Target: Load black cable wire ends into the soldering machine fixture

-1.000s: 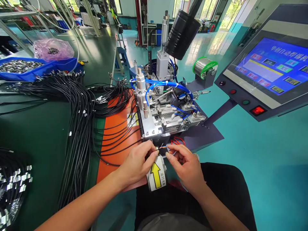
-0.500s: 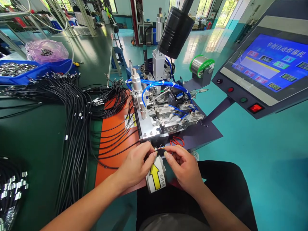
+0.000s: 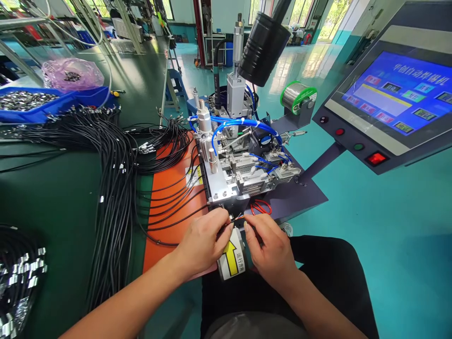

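Note:
My left hand [image 3: 206, 238] pinches the end of a black cable [image 3: 190, 215] in front of the metal machine [image 3: 243, 165]. Thin coloured wires [image 3: 240, 216] stick out of the cable end between my two hands. The fingertips of my right hand [image 3: 270, 240] are pinched together at these wires. Below and between the hands is a white label with a yellow arrow [image 3: 231, 259] on a rounded part. Several black cables run over the orange surface [image 3: 165, 197] to the machine's left edge.
A large bundle of black cables [image 3: 115, 212] lies on the green table [image 3: 63, 197]. Behind it are a blue tray [image 3: 35, 113] and a pink plastic bag [image 3: 72, 75]. A solder spool [image 3: 298, 98] and a control panel [image 3: 395, 94] stand to the right.
The view has shifted slightly, moving the scene a little to the right. Both hands stay at the cable end, and the thin wires now point more up and to the right.

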`<action>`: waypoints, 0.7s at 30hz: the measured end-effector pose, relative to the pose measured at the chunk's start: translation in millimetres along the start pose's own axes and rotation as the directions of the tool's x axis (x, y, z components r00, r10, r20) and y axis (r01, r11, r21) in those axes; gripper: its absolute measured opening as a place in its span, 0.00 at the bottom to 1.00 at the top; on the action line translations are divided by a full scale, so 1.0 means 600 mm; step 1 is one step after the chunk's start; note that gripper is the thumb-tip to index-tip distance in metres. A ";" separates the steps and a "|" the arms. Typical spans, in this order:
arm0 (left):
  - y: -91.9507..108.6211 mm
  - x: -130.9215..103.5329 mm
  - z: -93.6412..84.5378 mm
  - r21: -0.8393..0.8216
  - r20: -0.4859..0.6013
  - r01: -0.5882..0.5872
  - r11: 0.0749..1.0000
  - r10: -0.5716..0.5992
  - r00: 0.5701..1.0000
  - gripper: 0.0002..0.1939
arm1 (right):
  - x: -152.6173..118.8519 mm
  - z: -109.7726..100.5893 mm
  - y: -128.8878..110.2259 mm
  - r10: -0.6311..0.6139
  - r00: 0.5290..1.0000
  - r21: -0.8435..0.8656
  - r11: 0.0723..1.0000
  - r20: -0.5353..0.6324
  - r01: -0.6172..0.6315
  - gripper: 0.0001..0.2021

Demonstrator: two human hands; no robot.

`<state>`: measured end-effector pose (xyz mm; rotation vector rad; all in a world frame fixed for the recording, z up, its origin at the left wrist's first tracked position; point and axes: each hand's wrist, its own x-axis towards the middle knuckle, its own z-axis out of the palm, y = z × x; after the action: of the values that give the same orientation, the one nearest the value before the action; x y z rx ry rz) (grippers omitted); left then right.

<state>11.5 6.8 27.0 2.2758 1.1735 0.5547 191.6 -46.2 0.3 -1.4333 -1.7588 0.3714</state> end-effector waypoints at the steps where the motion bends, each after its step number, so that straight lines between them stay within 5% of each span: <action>1: 0.000 0.000 0.000 0.006 0.001 -0.002 1.000 0.002 1.000 0.10 | 0.000 0.001 0.001 -0.010 1.000 -0.012 1.000 0.000 0.010 0.12; 7: -0.001 0.000 0.001 -0.005 -0.011 -0.013 1.000 0.013 1.000 0.10 | 0.005 0.000 0.000 0.009 1.000 0.013 1.000 -0.024 -0.009 0.12; 13: -0.002 0.000 0.002 -0.037 -0.025 0.016 0.999 -0.017 1.000 0.10 | 0.012 -0.008 0.000 0.180 0.981 0.068 0.982 -0.067 -0.175 0.09; 21: -0.004 0.000 0.001 -0.054 -0.012 0.030 0.998 -0.030 0.999 0.09 | 0.019 -0.007 -0.009 0.275 0.961 0.207 0.939 0.034 -0.276 0.09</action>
<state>10.5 7.7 25.3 2.2088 1.1829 0.5832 190.6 -38.3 11.0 -1.5250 -1.4732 0.6889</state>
